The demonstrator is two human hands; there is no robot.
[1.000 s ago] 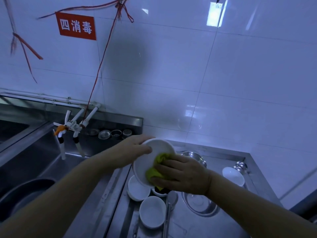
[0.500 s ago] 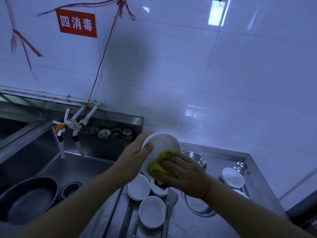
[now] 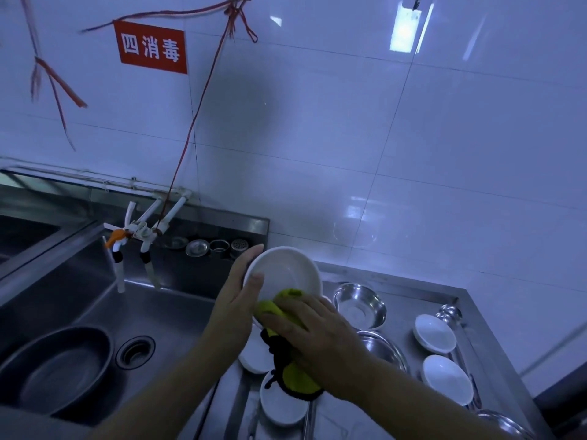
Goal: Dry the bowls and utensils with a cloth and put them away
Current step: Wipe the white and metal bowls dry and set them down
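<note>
My left hand (image 3: 236,304) grips a white bowl (image 3: 286,271) by its left rim, thumb on the inside, and holds it tilted above the steel counter. My right hand (image 3: 313,331) holds a yellow-green cloth with a dark edge (image 3: 286,312) and presses it against the bowl's lower rim. The cloth hangs down below the hand. On the counter lie more white bowls (image 3: 281,404), two on the right (image 3: 433,335), a steel bowl (image 3: 360,301), a steel plate (image 3: 381,346) and a ladle (image 3: 449,312).
A deep steel sink (image 3: 152,309) lies to the left with a dark basin (image 3: 54,369) and a drain (image 3: 135,352). White taps (image 3: 139,233) hang over it. Strainers (image 3: 197,247) sit on the back ledge. The tiled wall stands close behind; the counter's edge (image 3: 508,360) runs at the right.
The cloth and my right hand have slid from inside the bowl down to its lower rim. More of the bowl's inside shows, and the view has shifted left and down.
</note>
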